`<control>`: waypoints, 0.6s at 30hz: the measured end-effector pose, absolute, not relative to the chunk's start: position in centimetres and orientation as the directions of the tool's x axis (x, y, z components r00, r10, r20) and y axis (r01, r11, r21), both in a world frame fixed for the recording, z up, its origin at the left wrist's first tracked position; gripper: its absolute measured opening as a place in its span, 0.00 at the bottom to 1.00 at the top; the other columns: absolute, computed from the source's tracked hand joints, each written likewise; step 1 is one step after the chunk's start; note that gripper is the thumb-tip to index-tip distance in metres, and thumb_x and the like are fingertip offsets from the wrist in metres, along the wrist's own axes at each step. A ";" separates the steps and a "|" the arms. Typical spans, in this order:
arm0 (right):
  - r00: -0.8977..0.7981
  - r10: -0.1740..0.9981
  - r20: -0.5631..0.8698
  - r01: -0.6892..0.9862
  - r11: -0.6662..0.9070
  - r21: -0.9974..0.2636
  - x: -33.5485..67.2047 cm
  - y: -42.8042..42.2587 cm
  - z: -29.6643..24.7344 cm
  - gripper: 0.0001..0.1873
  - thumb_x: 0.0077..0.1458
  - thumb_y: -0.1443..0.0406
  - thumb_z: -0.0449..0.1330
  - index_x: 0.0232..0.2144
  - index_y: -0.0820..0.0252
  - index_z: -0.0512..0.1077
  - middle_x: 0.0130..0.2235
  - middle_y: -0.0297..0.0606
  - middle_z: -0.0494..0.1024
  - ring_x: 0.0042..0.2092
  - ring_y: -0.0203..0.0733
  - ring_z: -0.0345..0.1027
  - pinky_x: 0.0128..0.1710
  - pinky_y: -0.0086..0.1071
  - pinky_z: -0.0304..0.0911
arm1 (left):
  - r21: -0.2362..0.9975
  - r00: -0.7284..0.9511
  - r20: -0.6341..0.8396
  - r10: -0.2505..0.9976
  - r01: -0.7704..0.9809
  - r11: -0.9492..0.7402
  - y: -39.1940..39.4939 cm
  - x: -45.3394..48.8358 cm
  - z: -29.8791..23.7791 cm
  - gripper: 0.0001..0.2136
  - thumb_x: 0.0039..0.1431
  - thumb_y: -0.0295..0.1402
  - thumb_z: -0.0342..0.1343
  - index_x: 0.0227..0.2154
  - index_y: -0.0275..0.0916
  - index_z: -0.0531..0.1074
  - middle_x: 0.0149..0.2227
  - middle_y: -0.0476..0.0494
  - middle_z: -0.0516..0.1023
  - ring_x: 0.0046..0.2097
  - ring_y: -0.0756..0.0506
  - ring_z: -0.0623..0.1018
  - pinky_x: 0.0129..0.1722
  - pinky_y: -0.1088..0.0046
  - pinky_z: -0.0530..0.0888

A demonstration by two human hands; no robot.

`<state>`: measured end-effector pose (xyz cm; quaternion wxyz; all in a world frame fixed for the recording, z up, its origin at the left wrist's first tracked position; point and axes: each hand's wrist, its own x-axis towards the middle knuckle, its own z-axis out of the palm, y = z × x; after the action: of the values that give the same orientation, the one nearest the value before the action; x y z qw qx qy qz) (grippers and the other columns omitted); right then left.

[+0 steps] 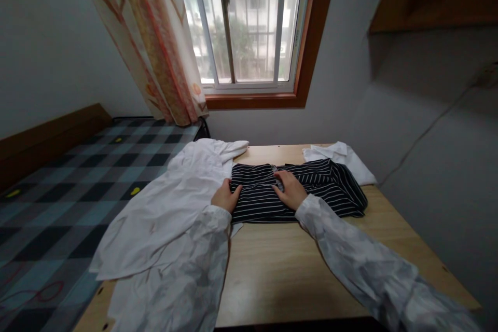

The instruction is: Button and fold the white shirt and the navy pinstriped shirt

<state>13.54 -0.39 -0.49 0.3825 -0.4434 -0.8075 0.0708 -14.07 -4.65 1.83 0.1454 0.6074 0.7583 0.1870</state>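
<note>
A dark striped garment (311, 192) lies folded on the wooden table (280, 270). My left hand (225, 197) rests at the garment's left edge, fingers curled onto the fabric. My right hand (290, 189) lies flat on the middle of the garment, fingers stretched toward its upper edge. Both arms wear pale patterned sleeves.
A white garment (167, 212) spreads over the table's left side and hangs past the edge. Another white cloth (342, 158) lies at the back right. A bed with a checked cover (58, 202) stands to the left. A window and curtain (155, 36) are behind the table.
</note>
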 end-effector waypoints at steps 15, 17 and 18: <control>-0.243 0.926 0.289 0.728 0.371 -0.576 16.1 -3.7 -1.8 0.16 0.56 0.53 0.73 0.35 0.53 0.74 0.38 0.38 0.80 0.43 0.51 0.72 0.48 0.42 0.67 | 0.461 -0.281 0.094 0.955 0.863 0.208 -4.9 -13.5 2.1 0.15 0.74 0.47 0.51 0.53 0.44 0.70 0.51 0.37 0.85 0.51 0.36 0.84 0.44 0.66 0.73; -0.226 0.927 0.298 0.677 0.370 -0.636 15.9 -3.8 -2.3 0.13 0.57 0.57 0.72 0.38 0.53 0.74 0.38 0.37 0.80 0.41 0.48 0.72 0.46 0.40 0.67 | 0.475 -0.288 0.097 0.953 0.855 0.210 -4.9 -13.5 2.1 0.14 0.74 0.46 0.51 0.53 0.44 0.70 0.51 0.37 0.85 0.51 0.36 0.84 0.44 0.66 0.74; -0.220 0.931 0.292 0.655 0.363 -0.663 15.9 -3.9 -2.4 0.12 0.57 0.58 0.71 0.39 0.54 0.73 0.37 0.36 0.79 0.40 0.47 0.72 0.45 0.40 0.68 | 0.480 -0.289 0.098 0.952 0.852 0.209 -4.9 -13.5 2.1 0.14 0.75 0.46 0.51 0.53 0.44 0.70 0.51 0.37 0.85 0.51 0.36 0.84 0.45 0.66 0.74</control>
<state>15.89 -3.85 -2.40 0.3365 -0.5260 -0.7537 0.2050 -13.47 -4.91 2.06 0.1097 0.5859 0.7699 0.2280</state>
